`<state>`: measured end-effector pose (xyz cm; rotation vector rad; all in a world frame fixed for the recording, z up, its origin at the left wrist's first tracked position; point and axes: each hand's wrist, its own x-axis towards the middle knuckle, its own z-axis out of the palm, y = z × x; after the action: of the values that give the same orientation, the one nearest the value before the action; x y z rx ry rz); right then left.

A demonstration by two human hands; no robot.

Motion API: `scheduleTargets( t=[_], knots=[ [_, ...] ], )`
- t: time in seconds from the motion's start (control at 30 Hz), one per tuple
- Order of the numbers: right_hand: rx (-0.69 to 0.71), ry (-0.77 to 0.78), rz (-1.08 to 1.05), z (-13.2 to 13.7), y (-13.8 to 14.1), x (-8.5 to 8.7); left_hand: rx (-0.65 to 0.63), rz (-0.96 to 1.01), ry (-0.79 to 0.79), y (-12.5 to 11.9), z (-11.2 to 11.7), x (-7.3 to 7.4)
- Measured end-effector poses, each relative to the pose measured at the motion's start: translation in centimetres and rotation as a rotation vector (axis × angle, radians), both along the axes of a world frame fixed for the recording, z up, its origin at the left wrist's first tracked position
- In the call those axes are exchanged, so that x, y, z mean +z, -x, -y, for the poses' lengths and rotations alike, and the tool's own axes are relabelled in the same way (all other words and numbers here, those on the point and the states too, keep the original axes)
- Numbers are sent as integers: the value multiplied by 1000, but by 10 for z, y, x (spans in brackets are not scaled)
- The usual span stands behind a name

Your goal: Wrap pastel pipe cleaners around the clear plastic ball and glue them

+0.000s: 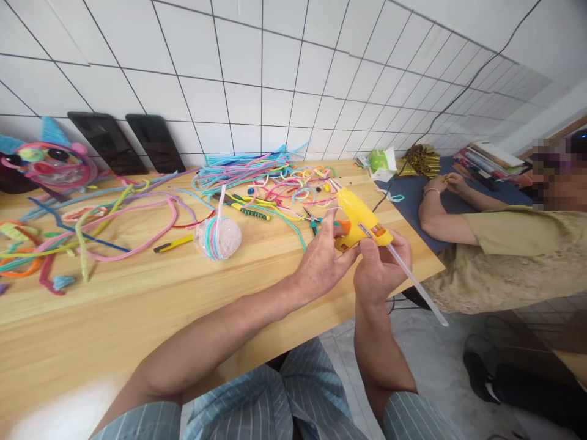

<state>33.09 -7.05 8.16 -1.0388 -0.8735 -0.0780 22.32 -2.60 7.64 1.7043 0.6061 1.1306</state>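
My right hand (378, 269) is closed around the handle of a yellow glue gun (360, 219), held over the table's front right corner. A clear glue stick (417, 284) juts from the gun's back, down to the right. My left hand (323, 260) sits beside the gun, its fingertips pinched at the orange nozzle; whether it holds anything there is hidden. A pink ball wrapped in coloured pipe cleaners (217, 237) lies on the wooden table (137, 305), left of my hands.
Loose pipe cleaners (257, 177) cover the table's back and left. Pliers (312, 220) and a yellow cutter (173, 243) lie among them. A pipe-cleaner face (50, 160) stands far left. Another person (504, 244) sits at right, arms on a blue mat (413, 189).
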Motion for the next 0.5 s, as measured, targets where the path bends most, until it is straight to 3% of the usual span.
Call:
scheduleTargets(
  t=[0.3,0.4,0.5],
  knots=[
    [71,72,-8,-2,-3,-5,52,0,-86,3,-3,-4],
    [77,-17,37,3,-8,-4,90,-3,-138,4,-6,-5],
    [-9,-123,72,7,-12,-2,94,-20,-161,4,-6,-6]
  ],
)
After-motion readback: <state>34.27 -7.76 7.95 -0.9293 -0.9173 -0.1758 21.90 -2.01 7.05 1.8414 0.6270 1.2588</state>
